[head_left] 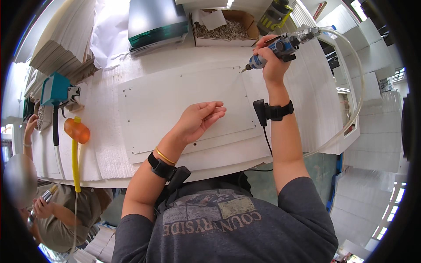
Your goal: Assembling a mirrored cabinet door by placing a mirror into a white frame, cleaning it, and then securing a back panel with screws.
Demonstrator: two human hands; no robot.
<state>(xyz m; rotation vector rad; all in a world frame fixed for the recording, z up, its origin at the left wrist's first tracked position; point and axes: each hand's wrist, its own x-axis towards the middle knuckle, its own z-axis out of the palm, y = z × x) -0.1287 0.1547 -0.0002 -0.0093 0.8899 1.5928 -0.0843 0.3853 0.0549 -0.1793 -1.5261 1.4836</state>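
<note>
My right hand [275, 61] is wrapped round a blue and black air screwdriver [281, 45]. Its bit points down at the far right corner of a flat white panel [166, 105], at or very near a small screw there; contact cannot be made out. Small dark screws or holes dot the panel's edges. Over the panel's near middle hovers my left hand [199, 120], fingers curled and pressed together with the thumb against them. Whatever lies inside those fingers is hidden. A clear hose [360, 83] loops from the screwdriver's back end down the right side.
A cardboard box [228, 28] of small metal pieces stands at the back, beside a dark green glossy stack [157, 22]. Leftward are an orange-headed mallet [77, 130], a teal tool [56, 90] and stacked boards [66, 33]. A co-worker's hand [42, 207] holds a silver tool.
</note>
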